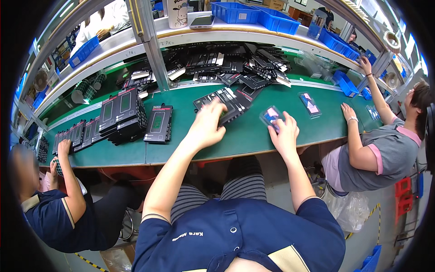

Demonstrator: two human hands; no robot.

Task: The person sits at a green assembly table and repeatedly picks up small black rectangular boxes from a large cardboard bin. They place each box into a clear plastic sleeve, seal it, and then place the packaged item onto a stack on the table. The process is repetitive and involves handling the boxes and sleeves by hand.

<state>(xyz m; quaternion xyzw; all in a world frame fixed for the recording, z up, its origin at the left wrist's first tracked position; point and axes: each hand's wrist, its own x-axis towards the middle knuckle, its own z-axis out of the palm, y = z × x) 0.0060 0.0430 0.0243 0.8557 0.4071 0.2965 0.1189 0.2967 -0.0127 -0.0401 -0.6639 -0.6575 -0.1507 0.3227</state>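
Note:
My left hand (208,124) is over a flat black printed box (229,102) near the middle of the green table; its fingers are blurred, with the thumb apart from them. Whether it touches the box I cannot tell. In my right hand (285,133) is a small clear plastic pack (271,115) with pink and blue inside, held by the fingertips just above the table. A similar clear pack (309,104) lies flat further right. To the left stand a single black box (158,123) and a stack of black boxes (121,111).
Behind a metal post (152,50) a large heap of black boxes (226,65) fills the back. Blue bins (235,12) and a phone (202,21) stand on the shelf above. Co-workers sit left (63,208) and right (376,154), a hand of each at the table.

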